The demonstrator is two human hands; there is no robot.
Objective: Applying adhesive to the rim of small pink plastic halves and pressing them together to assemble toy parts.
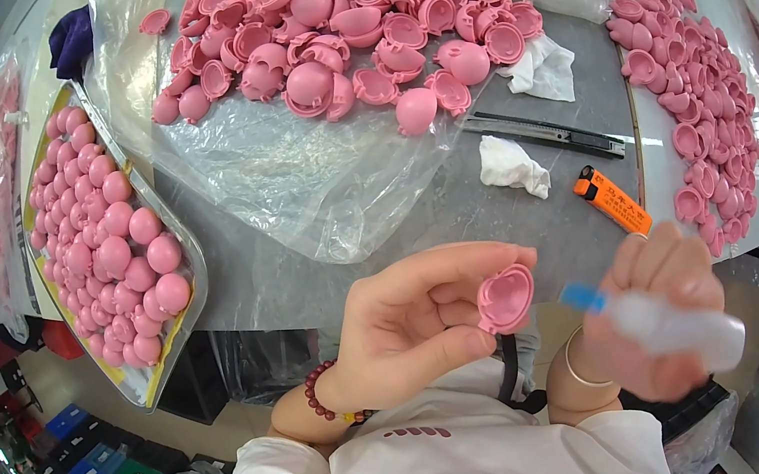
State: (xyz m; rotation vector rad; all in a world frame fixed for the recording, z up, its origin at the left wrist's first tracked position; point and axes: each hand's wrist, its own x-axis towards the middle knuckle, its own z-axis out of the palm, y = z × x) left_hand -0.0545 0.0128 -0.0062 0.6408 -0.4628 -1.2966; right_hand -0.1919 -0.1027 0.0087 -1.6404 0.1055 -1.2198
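My left hand (410,323) pinches a hollow pink plastic half-shell (506,300) between thumb and fingers, its open inner side showing. To the right of it, my right hand (653,280) is wrapped around a small translucent squeeze bottle (685,330). The bottle lies tilted, its blue tip (583,296) pointing left toward the shell but apart from it. Motion blurs this hand and bottle slightly. Both hands are held up in front of the grey table's (288,294) near edge.
Pink half-shells (362,22) lie heaped on a clear plastic sheet (310,188), with another pile (696,100) at right. A tray (198,299) of pink balls (113,253) stands left. Near the right hand are white cloths (512,168), a black utility knife (550,136) and an orange-and-black object (612,199).
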